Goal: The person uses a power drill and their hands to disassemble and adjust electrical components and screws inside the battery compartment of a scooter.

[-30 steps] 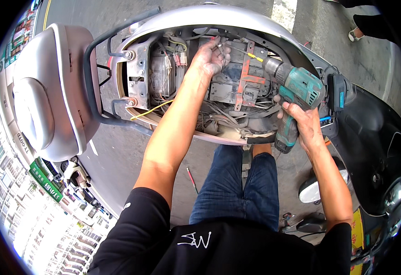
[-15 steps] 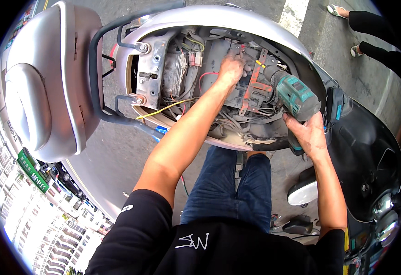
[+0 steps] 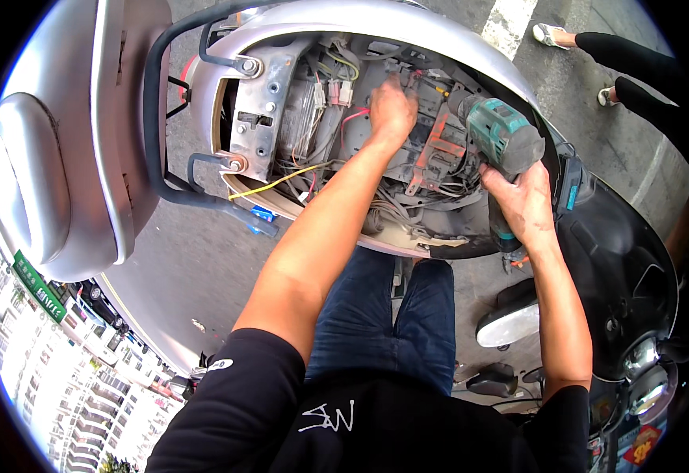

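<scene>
A right hand (image 3: 524, 203) is wrapping around a teal-and-black cordless drill (image 3: 505, 132) above an open silver scooter body (image 3: 344, 21); the left hand (image 3: 393, 115) is reaching inside, near a rusty-red metal bracket (image 3: 429, 154), its hidden fingertips leaving any pinch impossible to tell.

A teal-and-black drill (image 3: 500, 126) points toward the upper left above the opened silver scooter (image 3: 344, 16); inside, a rusty red bracket (image 3: 436, 145) lies beneath, fixed crosswise.
</scene>
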`<action>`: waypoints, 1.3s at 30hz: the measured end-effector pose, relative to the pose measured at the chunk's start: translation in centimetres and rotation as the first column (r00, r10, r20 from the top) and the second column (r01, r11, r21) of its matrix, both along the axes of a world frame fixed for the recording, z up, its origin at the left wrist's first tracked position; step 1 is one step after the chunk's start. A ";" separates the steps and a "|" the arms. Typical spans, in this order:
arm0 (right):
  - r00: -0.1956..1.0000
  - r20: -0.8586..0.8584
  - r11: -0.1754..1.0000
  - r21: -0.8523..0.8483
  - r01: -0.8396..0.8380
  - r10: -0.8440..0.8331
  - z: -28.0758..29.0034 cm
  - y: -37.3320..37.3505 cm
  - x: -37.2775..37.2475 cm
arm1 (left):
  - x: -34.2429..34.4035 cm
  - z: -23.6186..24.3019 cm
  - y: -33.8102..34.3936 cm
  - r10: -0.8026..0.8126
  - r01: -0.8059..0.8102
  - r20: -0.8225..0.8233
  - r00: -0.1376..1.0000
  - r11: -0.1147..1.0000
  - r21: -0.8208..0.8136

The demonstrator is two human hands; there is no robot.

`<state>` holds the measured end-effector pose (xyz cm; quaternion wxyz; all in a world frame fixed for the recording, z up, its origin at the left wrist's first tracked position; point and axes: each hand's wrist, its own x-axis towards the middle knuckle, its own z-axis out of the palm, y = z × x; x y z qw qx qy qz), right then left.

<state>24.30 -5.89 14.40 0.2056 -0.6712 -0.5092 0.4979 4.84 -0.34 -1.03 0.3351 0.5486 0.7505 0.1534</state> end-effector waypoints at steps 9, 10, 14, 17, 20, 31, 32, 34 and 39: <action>0.999 -0.008 0.999 0.008 -0.033 0.033 0.6 0.6 -0.3 | -0.1 1.2 -0.1 -0.022 0.022 -0.022 1.000 1.000 -0.012; 0.999 0.015 0.999 -0.004 -0.048 0.048 0.8 0.7 -0.3 | -0.1 1.3 -0.1 -0.016 0.015 -0.022 1.000 0.999 -0.030; 0.994 0.064 0.996 -0.004 -0.093 0.093 1.1 1.7 -0.4 | -0.1 1.4 -0.1 0.045 -0.044 0.014 0.999 0.998 -0.054; 0.978 0.137 0.988 -0.031 -0.152 0.155 1.0 2.8 -0.5 | 0.3 1.1 -0.4 0.099 -0.099 -0.047 0.994 0.995 -0.018; 0.970 0.173 0.985 -0.038 -0.166 0.170 1.1 3.3 -0.9 | 0.4 1.1 -0.4 0.184 -0.184 -0.005 0.983 0.983 -0.027; 0.950 0.202 0.971 -0.037 -0.236 0.239 1.1 3.8 -0.8 | 0.6 0.9 -0.5 0.166 -0.169 -0.053 0.985 0.984 -0.056; 0.956 0.190 0.975 -0.033 -0.222 0.224 1.1 3.8 -0.9 | 0.6 0.9 -0.6 0.171 -0.173 -0.047 0.984 0.984 -0.052; 0.957 0.192 0.976 -0.032 -0.213 0.216 1.2 3.9 -1.0 | 0.7 1.1 -0.6 0.183 -0.185 -0.042 0.982 0.982 -0.045; 0.956 0.206 0.978 -0.018 -0.209 0.208 1.2 4.2 -1.1 | 0.5 0.1 -0.9 0.213 -0.213 -0.046 0.976 0.977 0.015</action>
